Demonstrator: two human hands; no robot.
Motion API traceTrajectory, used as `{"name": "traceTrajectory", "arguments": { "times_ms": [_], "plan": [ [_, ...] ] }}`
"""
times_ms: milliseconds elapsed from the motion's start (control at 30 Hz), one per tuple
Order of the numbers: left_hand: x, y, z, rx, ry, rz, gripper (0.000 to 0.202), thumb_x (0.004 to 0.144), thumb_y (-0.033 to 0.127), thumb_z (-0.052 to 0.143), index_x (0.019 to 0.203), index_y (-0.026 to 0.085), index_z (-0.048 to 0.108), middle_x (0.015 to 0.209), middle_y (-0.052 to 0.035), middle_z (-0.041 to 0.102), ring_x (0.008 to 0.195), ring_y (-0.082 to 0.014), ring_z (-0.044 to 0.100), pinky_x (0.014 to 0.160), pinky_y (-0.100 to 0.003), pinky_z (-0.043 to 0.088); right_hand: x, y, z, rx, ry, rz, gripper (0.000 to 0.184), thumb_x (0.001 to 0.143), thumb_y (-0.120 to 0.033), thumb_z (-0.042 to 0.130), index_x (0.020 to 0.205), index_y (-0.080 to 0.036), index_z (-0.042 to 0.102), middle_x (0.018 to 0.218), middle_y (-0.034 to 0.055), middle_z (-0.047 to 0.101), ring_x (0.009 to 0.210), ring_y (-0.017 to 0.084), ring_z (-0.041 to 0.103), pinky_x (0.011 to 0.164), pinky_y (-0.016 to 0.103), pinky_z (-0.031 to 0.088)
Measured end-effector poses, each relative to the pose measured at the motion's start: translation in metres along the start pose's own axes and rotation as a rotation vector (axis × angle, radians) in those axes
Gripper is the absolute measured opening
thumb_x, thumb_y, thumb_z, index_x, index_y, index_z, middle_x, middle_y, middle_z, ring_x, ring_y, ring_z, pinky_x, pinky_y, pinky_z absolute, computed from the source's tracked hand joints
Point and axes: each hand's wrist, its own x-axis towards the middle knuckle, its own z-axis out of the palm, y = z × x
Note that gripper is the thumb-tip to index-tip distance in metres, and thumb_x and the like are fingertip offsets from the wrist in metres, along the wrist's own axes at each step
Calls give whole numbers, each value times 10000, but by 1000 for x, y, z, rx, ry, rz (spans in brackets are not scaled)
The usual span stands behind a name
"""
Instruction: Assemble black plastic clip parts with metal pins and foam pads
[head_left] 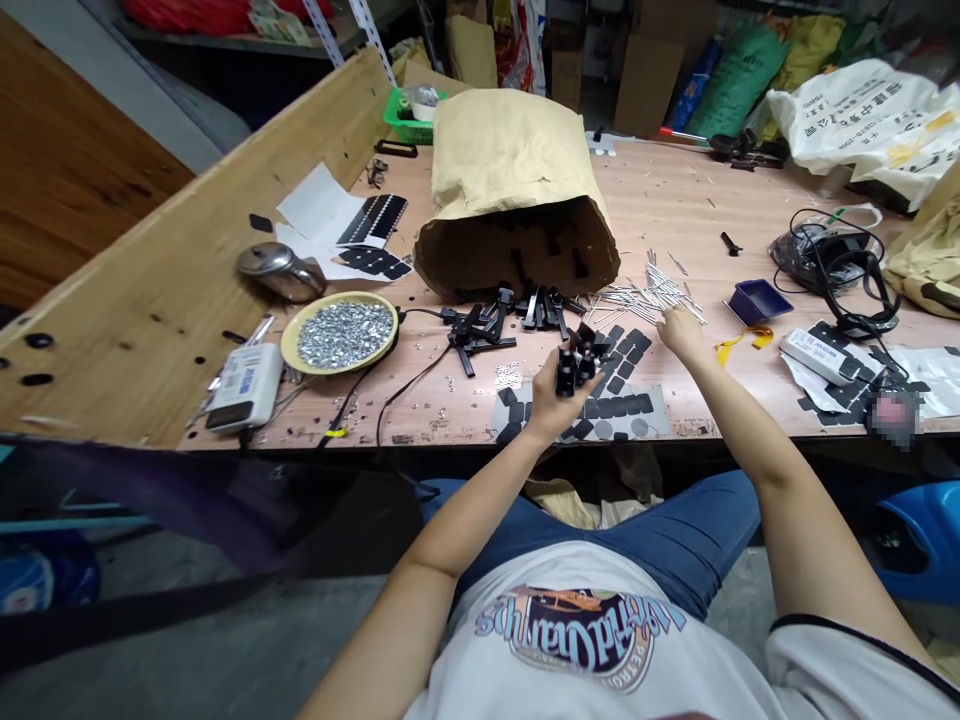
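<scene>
My left hand is closed round a small black plastic part, held just above the table's front edge over a sheet of black adhesive pads. My right hand reaches to the near edge of a heap of thin metal pins, its fingers curled down onto them. Whether it has pinched a pin is hidden. A pile of black plastic clips spills from the mouth of a brown paper sack lying on its side.
A yellow dish of small silver washers sits at the left, beside a white device with a black cable. A small blue tray, tangled black cords and a white power strip lie to the right. A wooden side board walls the table's left.
</scene>
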Motion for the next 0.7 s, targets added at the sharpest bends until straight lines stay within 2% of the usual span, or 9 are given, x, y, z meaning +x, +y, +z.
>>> {"name": "traceTrajectory", "arguments": {
  "times_ms": [100, 433, 600, 700],
  "plan": [
    [1, 1, 4, -5, -22, 8, 407, 678, 434, 713, 986, 193, 598, 842, -42, 680, 796, -191, 661, 769, -353, 540, 4, 5, 11, -128, -129, -11, 387, 807, 7, 336, 1033, -7, 649, 1106, 271, 597, 1024, 277, 573, 782, 315, 453],
    [8, 1, 9, -5, -37, 94, 444, 685, 467, 699, 1013, 187, 595, 848, -47, 685, 816, -200, 668, 772, -348, 540, 14, -6, 16, -129, -192, -55, 356, 834, -33, 369, 1071, -16, 634, 1109, 251, 621, 1024, 253, 590, 813, 278, 442],
    [11, -4, 11, -3, 47, 110, 425, 697, 476, 687, 1000, 194, 596, 846, -45, 687, 814, -195, 670, 771, -356, 544, 18, -8, 10, -122, -201, -39, 324, 819, -73, 449, 1084, -47, 632, 1078, 219, 648, 1024, 256, 602, 818, 274, 454],
    [11, -5, 12, -15, 7, 122, 457, 677, 470, 706, 1024, 198, 587, 874, -53, 686, 829, -203, 667, 772, -375, 545, 16, -3, 7, -108, -217, -22, 320, 822, -108, 465, 1096, -86, 628, 1090, 183, 653, 1029, 252, 601, 810, 275, 466]
  ]
}}
